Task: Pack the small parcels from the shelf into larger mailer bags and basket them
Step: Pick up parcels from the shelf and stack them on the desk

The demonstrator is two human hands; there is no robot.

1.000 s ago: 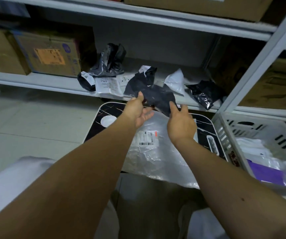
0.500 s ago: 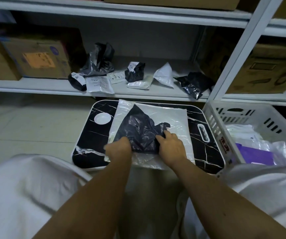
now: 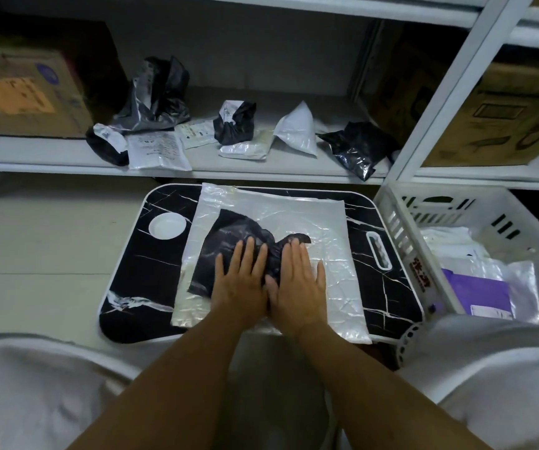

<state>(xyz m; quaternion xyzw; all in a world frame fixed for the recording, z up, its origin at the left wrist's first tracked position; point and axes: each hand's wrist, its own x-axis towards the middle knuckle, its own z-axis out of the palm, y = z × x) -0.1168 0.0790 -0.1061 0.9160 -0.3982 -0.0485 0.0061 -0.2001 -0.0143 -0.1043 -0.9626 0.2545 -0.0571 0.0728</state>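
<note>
Hands: your 2 hands, left hand (image 3: 240,280) and right hand (image 3: 299,287), lie side by side, fingers straight, pressing 1 black parcel (image 3: 229,251) flat.
Mailer: 1 silver mailer bag (image 3: 320,228) lies under it on the black marbled desk (image 3: 145,254).
Shelf: the white shelf (image 3: 34,157) holds about 8 small parcels (image 3: 234,123).
Basket: 1 white basket (image 3: 398,222) stands just right of the desk.
</note>
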